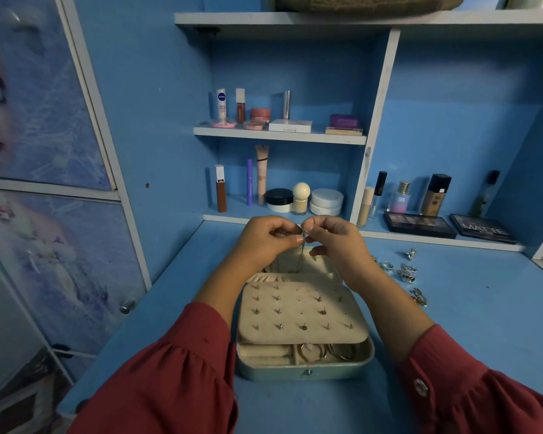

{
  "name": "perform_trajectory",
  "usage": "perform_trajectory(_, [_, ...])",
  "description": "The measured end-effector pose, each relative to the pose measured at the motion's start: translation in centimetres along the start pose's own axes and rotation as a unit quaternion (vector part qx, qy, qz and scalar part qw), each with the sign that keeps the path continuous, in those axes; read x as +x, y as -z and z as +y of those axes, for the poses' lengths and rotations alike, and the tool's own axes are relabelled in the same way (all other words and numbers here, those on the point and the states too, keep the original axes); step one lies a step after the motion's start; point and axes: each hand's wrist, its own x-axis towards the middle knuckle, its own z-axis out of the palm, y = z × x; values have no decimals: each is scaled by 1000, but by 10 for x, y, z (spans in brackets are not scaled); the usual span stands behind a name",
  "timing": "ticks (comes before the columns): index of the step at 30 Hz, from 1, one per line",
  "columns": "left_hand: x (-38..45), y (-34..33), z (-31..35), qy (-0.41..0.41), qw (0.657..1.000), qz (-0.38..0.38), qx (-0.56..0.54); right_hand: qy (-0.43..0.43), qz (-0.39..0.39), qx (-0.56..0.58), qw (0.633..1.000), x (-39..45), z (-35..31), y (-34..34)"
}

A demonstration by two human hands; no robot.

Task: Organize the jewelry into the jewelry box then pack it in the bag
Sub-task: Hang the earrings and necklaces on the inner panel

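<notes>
Head view shows left hand (268, 236) and right hand (333, 234) pinching a chain (301, 255) above the jewelry box (304, 368), likely mid-fastening; lowering it inside comes next.

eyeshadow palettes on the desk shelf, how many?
2. Both lie flat at the right on the low ledge behind the desk: one dark palette in front of the bottles, the other palette just right of it. None seem hidden.

One head-worn wide-angle view looks forward and down, close over the blue desk (452, 324) (shelves fill the upper frame).
</notes>
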Motion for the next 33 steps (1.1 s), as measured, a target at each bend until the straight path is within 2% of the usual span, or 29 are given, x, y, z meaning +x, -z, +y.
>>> perform_trajectory(17, [3, 1, -5, 21, 1000, 6, 3, -46, -20, 41, 998, 2, 3, 0])
perform_trajectory(21, [2, 0, -4, 32, 999, -4, 11, -42, -1, -10, 999, 3, 7, 0])
perform_trajectory(28, [0, 0, -3, 30, 999, -12, 1, -4, 16, -215, 976, 1, 12, 0])
perform_trajectory(33, [0, 1, -5, 26, 999, -8, -28, -30, 17, -122, 992, 3, 12, 0])
